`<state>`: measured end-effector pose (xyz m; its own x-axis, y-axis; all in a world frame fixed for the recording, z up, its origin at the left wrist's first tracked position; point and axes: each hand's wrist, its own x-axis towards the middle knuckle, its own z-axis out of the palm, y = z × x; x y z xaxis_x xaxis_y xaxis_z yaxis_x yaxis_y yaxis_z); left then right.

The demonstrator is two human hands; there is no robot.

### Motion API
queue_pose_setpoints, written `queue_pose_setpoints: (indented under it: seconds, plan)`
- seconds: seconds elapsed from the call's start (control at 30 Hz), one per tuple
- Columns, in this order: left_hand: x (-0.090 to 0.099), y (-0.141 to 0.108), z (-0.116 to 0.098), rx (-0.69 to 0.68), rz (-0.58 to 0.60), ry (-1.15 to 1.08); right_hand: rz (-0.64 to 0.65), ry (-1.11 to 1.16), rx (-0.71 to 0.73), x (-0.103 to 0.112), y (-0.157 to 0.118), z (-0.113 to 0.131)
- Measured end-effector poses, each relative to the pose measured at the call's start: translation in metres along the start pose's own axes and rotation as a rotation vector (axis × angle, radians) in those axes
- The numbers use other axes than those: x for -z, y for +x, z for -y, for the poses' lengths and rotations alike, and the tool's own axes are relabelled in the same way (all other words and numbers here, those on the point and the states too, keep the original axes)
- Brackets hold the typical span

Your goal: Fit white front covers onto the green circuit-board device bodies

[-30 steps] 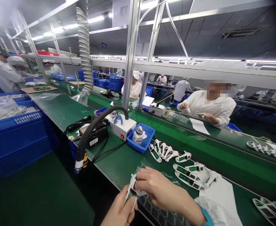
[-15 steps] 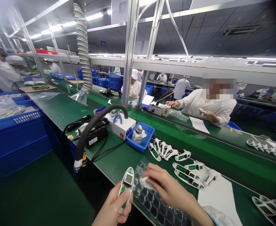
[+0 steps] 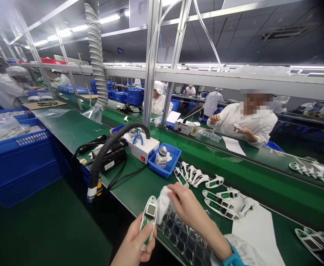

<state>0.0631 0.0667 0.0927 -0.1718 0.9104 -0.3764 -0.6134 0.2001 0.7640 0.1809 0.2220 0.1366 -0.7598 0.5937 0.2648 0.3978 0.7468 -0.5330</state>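
At the tabletop's near edge [image 3: 127,199], the left hand [image 3: 136,239] clamps fingers on a device [image 3: 150,210]; the right hand's [image 3: 186,204] pinch white cloth [image 3: 162,204].

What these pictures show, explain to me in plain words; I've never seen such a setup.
A person works bare-handed, seen from one camera worn on the head, looking forward and down. The left hand holds a white-rimmed device with a small screen. The right hand grips a white cloth or tissue. On the green bench lie a clear plastic tray, similar devices, a white sheet and a blue tray holding a bottle.
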Motion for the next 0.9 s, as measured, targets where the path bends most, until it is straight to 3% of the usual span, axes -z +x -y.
queue_pose_setpoints:
  seconds: [0.1, 0.2, 0.4, 0.53, 0.67, 0.9]
  plan:
    - [-0.001, 0.0, -0.001, -0.007, -0.012, -0.01, -0.106, -0.011, -0.121, 0.0, 0.002, -0.003]
    - [-0.003, 0.002, 0.0, -0.023, -0.017, -0.009, -0.099, 0.141, -0.239, -0.011, -0.001, 0.003]
    - [-0.003, 0.008, 0.008, -0.081, -0.027, 0.065, 0.09, 0.705, -0.307, -0.033, -0.014, 0.018]
    - [0.001, 0.011, 0.015, -0.087, -0.071, 0.119, 0.201, 0.917, -0.327, -0.034, -0.019, 0.019]
    - [0.0, 0.009, 0.017, -0.099, -0.075, 0.24, 0.221, 0.973, -0.385, -0.037, -0.019, 0.018]
    - [-0.012, 0.002, 0.024, -0.299, -0.302, 0.566, 0.139, 0.867, -0.354, -0.042, -0.02, 0.015]
